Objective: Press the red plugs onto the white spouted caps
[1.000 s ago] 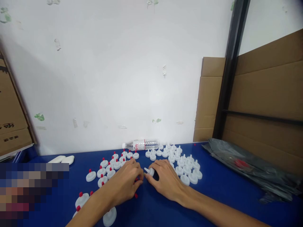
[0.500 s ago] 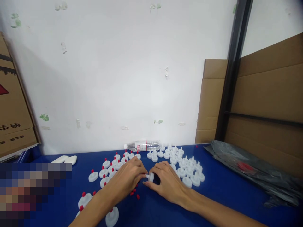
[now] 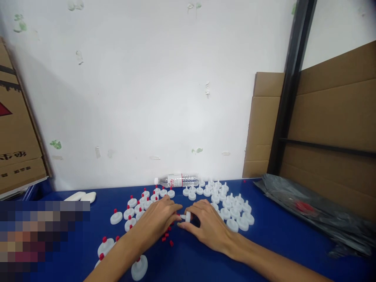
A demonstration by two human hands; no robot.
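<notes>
My right hand is closed around a white nozzle lid, holding it tipped sideways with the spout pointing left. My left hand pinches a small red cap at the tip of that spout; the fingers partly hide it. Below the left hand, several loose red caps lie on the blue table. To the left spread white lids with red caps on their spouts, some hidden behind my left forearm. On the right stands a cluster of bare-spouted white lids.
A clear plastic bottle lies along the wall at the back. A grey plastic bag covers the right side, near cardboard and a black metal post. Two white objects lie at back left, beside a cardboard box.
My left fingers have shifted slightly, and a bit of red now shows between them at the spout tip. The lid stays in my right hand. The view has moved a little.
</notes>
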